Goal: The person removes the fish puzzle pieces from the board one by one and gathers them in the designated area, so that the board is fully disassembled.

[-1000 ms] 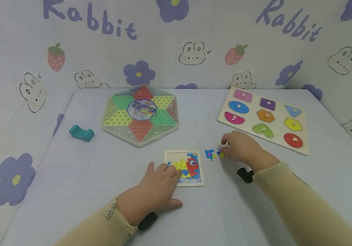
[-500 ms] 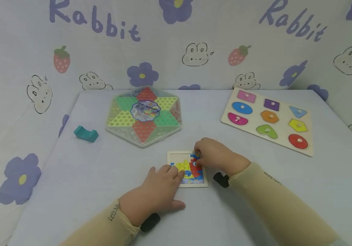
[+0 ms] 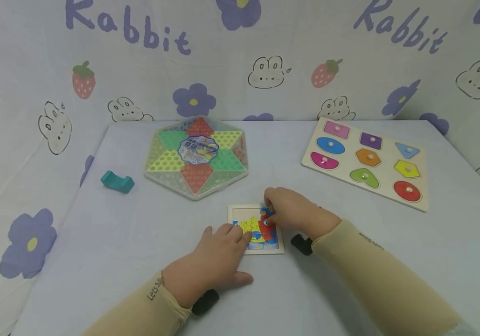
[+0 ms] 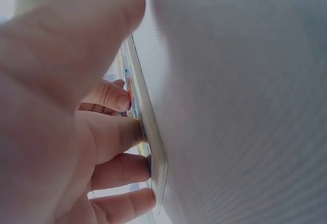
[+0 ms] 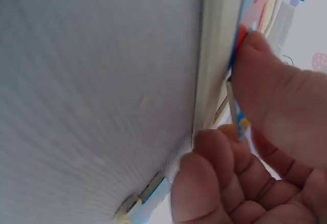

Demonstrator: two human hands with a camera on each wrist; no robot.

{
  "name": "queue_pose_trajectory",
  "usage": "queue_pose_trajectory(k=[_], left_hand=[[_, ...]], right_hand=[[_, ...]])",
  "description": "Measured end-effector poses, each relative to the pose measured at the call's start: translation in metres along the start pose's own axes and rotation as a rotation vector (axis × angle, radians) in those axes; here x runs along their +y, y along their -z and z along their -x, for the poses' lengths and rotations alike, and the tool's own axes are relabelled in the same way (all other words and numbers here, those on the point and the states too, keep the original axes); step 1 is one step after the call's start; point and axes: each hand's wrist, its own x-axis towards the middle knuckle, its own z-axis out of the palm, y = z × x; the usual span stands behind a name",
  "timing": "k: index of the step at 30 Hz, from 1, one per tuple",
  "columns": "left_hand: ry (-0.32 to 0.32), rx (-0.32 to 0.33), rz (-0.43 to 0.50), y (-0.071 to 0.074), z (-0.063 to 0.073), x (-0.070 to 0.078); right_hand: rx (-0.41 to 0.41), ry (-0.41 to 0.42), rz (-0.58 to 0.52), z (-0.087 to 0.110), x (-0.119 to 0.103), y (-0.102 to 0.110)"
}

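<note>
A small square jigsaw puzzle point(image 3: 235, 212) in a pale wooden frame lies in the middle of the table, with a red and yellow fish picture. Its upper left part shows bare wood. My left hand point(image 3: 219, 256) rests its fingertips on the puzzle's left side, thumb stretched out to the side. Over the upper right corner, my right hand point(image 3: 292, 210) pinches a puzzle piece point(image 5: 238, 116). In the right wrist view that blue and yellow piece is tilted between thumb and fingers, by the frame edge point(image 5: 207, 66). A loose puzzle piece point(image 5: 153, 196) lies on the table beyond the fingers.
A hexagonal Chinese checkers box point(image 3: 195, 179) lies behind the puzzle on the left. At the back right is a wooden board point(image 3: 349, 165) with knobbed coloured shapes. A teal block point(image 3: 117, 183) lies far left. Printed cloth hangs behind the table.
My right hand has moved left from the loose pieces to the puzzle's upper right corner, bringing a piece. It has stayed there over the last half second. The left hand keeps its place.
</note>
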Motion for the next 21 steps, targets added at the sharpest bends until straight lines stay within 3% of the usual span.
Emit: queue_pose_trajectory(k=[5,10,14,21], left_hand=[[-0.003,0.015,0.002,0.001,0.001,0.000],[0.002,0.005,0.009,0.001,0.000,0.001],[0.001,0.001,0.011,0.001,0.000,0.001],[0.004,-0.024,0.007,0.001,0.000,0.001]], right_hand=[[0.065,0.007,-0.139,0.005,0.007,0.000],[0.129,-0.024,-0.339,0.013,0.031,0.013],[0.139,-0.084,-0.357,0.022,0.064,0.026],[0.063,-0.240,-0.351,0.035,0.109,0.030]])
